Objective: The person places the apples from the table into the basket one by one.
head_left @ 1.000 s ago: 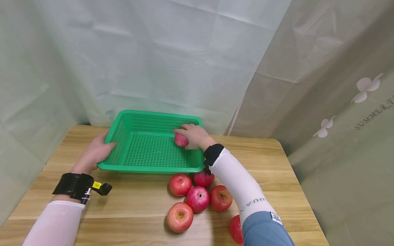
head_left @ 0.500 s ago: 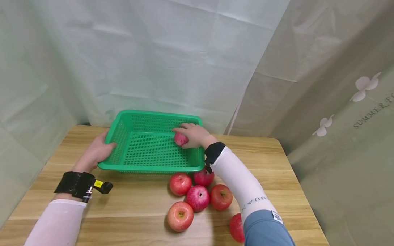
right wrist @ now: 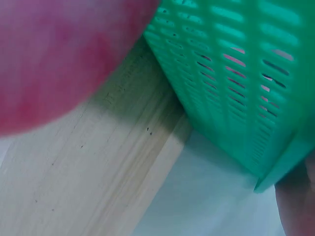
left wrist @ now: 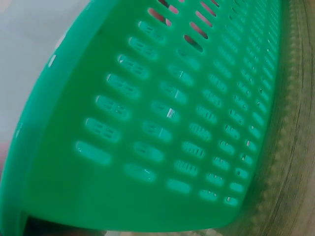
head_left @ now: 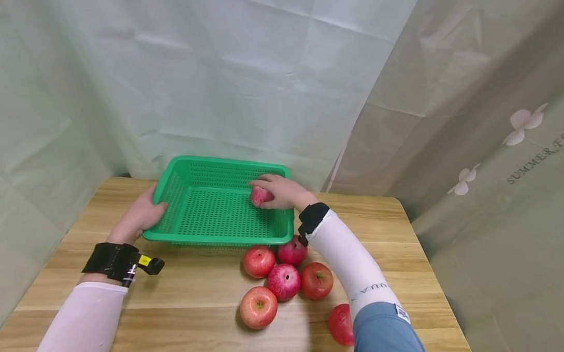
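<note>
The right hand (head_left: 281, 191) holds an apple (head_left: 259, 196) in curled fingers, inside the basket (head_left: 214, 240); the left hand (head_left: 140, 215) grips its left side; too early release may let the apple roll; the wristband (head_left: 313, 217) could nudge other apples (head_left: 284, 283).

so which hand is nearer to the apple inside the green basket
Right: the right hand is over the apple, gripping it, while the left hand holds the opposite end of the green basket.
</note>
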### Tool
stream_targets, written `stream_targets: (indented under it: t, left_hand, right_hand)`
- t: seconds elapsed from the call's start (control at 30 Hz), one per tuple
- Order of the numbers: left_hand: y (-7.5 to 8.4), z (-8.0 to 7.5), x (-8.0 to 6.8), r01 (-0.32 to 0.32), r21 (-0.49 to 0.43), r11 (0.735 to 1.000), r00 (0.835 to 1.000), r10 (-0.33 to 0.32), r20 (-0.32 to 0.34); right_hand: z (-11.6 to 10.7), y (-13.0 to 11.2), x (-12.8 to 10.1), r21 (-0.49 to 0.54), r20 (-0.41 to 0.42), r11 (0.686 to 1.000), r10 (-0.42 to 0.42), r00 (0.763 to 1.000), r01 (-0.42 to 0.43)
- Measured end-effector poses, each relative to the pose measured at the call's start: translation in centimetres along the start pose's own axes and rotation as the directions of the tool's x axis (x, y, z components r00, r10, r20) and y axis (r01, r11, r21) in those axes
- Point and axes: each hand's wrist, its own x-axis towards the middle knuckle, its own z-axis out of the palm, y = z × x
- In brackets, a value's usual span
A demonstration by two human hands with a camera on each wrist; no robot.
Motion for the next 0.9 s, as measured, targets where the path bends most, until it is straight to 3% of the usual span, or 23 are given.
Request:
stream_targets:
  t: [0.27, 0.67, 0.9]
  left_hand:
    - [-0.1, -0.2, 0.2, -0.003, 0.051, 0.999, 1.000, 0.003, -0.002]
    - [-0.1, -0.6, 0.3, 0.010, 0.039, 0.999, 1.000, -0.011, 0.029]
    - [-0.1, -0.7, 0.3, 0.017, 0.020, 1.000, 0.999, -0.018, 0.029]
  right_hand:
    - [-0.3, 0.1, -1.4, 0.019, -0.077, 0.999, -0.035, 0.996, 0.037]
    - [-0.9, 0.1, -3.1, 0.116, -0.038, 0.993, 0.013, 0.999, -0.008]
    - [-1.2, 1.0, -4.6, 0.201, -0.050, 0.979, 0.002, 0.999, 0.008]
